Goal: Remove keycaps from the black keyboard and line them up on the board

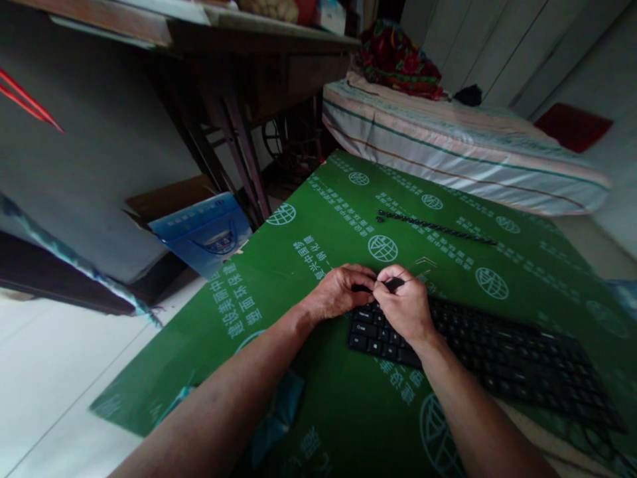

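A black computer keyboard point(478, 345) lies at an angle on a green printed board. My left hand point(343, 289) is at its upper left corner, with fingers bent and tips pinched together. My right hand point(405, 302) meets it there, thumb and index finger closed in a pinch over the keys. A small dark piece point(395, 284) shows at the right fingers; whether it is held or part of the keyboard is unclear. What the fingertips grip is hidden. Just beyond the right hand are a few thin metal wires point(423, 261). Farther back, small black keycaps point(438, 226) form a long row.
The green board point(328, 219) has white lettering and globe marks. To its left stand a blue carton bag point(202, 232) and a dark table point(239, 133). A mattress point(448, 143) lies behind. A blue-green wrapper point(279, 411) is beneath my left forearm.
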Action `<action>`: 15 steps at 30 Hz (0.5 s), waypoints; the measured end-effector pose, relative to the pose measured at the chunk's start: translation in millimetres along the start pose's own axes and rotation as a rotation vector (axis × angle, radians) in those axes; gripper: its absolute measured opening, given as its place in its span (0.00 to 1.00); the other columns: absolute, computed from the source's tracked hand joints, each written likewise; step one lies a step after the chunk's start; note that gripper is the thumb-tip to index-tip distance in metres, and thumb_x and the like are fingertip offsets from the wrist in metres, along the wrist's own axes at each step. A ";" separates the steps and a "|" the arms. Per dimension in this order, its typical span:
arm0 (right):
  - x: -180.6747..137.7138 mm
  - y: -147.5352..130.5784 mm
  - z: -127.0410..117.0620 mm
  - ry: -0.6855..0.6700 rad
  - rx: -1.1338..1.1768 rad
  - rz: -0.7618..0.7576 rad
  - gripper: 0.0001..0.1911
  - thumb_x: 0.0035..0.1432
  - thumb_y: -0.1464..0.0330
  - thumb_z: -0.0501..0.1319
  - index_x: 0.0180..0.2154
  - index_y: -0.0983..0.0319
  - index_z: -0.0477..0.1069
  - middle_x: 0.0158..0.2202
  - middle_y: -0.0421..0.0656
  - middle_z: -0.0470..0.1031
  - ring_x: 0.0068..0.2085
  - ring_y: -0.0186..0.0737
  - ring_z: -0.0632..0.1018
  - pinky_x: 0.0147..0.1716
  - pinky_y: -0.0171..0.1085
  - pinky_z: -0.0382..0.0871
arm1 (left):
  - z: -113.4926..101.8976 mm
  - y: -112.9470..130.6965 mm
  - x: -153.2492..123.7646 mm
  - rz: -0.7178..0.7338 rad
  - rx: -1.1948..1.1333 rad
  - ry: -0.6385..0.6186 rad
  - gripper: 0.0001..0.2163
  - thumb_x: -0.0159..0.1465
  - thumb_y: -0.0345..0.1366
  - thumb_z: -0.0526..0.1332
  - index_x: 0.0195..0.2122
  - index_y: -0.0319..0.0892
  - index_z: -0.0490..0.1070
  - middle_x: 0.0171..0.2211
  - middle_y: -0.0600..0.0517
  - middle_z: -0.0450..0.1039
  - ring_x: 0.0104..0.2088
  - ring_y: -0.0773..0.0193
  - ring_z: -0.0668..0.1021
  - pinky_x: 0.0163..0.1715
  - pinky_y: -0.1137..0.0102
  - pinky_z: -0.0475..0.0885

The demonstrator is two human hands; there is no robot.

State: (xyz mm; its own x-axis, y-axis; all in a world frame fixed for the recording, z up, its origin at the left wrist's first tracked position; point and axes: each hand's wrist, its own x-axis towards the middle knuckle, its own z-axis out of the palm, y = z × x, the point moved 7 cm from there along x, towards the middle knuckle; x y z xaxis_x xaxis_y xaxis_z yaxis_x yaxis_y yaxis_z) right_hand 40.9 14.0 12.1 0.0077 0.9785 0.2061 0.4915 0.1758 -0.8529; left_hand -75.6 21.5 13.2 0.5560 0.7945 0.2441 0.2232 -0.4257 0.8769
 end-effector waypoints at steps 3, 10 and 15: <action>-0.3 -0.2 -0.2 0.008 0.012 0.000 0.02 0.44 0.70 0.57 0.26 0.60 0.66 0.19 0.37 0.68 0.21 0.34 0.69 0.21 0.32 0.63 | 0.1 0.7 -0.4 0.004 0.018 -0.002 0.08 0.56 0.28 0.62 0.36 0.43 0.77 0.41 0.50 0.74 0.42 0.62 0.75 0.45 0.66 0.68; -1.1 0.1 -0.8 0.030 0.041 0.004 0.03 0.44 0.70 0.57 0.26 0.60 0.65 0.19 0.37 0.68 0.20 0.34 0.69 0.21 0.32 0.63 | 0.7 2.2 -1.5 0.009 0.073 -0.010 0.09 0.56 0.29 0.62 0.37 0.44 0.77 0.42 0.50 0.74 0.43 0.62 0.74 0.46 0.65 0.67; -0.1 0.7 -1.1 0.036 0.049 -0.002 0.03 0.43 0.70 0.56 0.26 0.60 0.65 0.20 0.37 0.68 0.22 0.35 0.70 0.23 0.32 0.65 | 1.6 3.9 -1.7 0.036 0.107 -0.026 0.09 0.57 0.29 0.61 0.38 0.43 0.77 0.43 0.50 0.73 0.44 0.62 0.74 0.47 0.65 0.66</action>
State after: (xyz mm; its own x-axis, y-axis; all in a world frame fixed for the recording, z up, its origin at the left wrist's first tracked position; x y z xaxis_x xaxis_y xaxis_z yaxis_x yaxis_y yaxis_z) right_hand 42.2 13.9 12.0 0.0382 0.9738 0.2240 0.4487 0.1836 -0.8746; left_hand -74.4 17.8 15.5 0.5853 0.7671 0.2626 0.2859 -0.4983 0.8185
